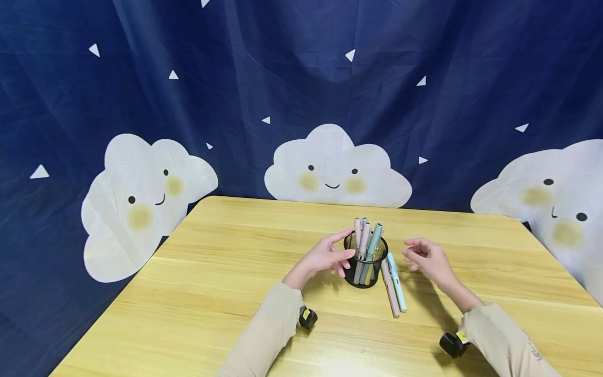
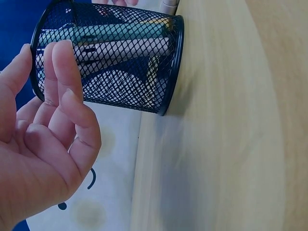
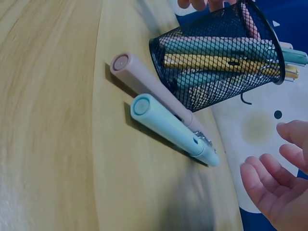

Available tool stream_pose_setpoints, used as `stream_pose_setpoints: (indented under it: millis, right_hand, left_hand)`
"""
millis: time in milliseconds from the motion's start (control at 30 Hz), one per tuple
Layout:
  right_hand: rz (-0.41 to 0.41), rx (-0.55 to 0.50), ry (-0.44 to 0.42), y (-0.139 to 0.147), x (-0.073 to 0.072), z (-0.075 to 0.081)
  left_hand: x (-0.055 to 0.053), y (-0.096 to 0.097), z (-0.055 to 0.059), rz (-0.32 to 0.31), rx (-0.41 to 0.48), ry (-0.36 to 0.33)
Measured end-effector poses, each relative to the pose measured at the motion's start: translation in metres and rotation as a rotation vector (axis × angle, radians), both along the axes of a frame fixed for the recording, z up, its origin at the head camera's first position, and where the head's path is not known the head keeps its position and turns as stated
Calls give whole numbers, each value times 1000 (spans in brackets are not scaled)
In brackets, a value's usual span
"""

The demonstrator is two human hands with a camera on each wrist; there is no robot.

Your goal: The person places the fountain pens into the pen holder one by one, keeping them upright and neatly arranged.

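A black wire-mesh pen holder (image 1: 369, 272) stands upright on the table with several pens (image 1: 375, 238) in it, pink, teal and yellow. My left hand (image 1: 328, 256) holds it by its left side, thumb and index finger at the rim; in the left wrist view other fingers lie against the mesh (image 2: 125, 86). To the holder's right, a pink pen (image 1: 390, 290) and a light blue pen (image 1: 397, 283) lie side by side on the tabletop. Beyond them, my right hand (image 1: 430, 260) hovers over the wood, fingers loosely bent and holding nothing, apart from both pens.
The wooden table (image 1: 226, 251) reaches back to a dark blue curtain (image 1: 301, 68) printed with white clouds (image 1: 332, 152). A small black camera (image 1: 308, 318) is worn at the left wrist and another camera (image 1: 453, 345) at the right.
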State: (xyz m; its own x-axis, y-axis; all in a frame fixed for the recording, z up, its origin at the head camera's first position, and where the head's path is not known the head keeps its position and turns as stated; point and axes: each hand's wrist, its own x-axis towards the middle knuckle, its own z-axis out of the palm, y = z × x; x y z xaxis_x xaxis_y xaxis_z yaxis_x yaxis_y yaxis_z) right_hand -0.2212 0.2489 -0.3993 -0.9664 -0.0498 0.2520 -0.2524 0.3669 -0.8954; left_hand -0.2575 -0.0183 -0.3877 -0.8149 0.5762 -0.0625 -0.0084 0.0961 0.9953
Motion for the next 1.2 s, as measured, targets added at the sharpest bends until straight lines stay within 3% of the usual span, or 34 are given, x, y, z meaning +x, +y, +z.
stream_pose_setpoints:
  millis: [433,800,1033,1200]
  right_hand:
    - [111,36,-226,4,-1,-4]
    - [147,104,-247,4,-5,-8]
    - [183,118,-267,4,-5,-7]
    - [215,117,-302,3,-6,-6]
  left_hand:
    - [-2,0,2,-16,-3,0]
    - [-4,-1,7,-36,21,-25]
    - [-4,0,7,-19,31,-30]
    - [-4,2,7,8,47,-71]
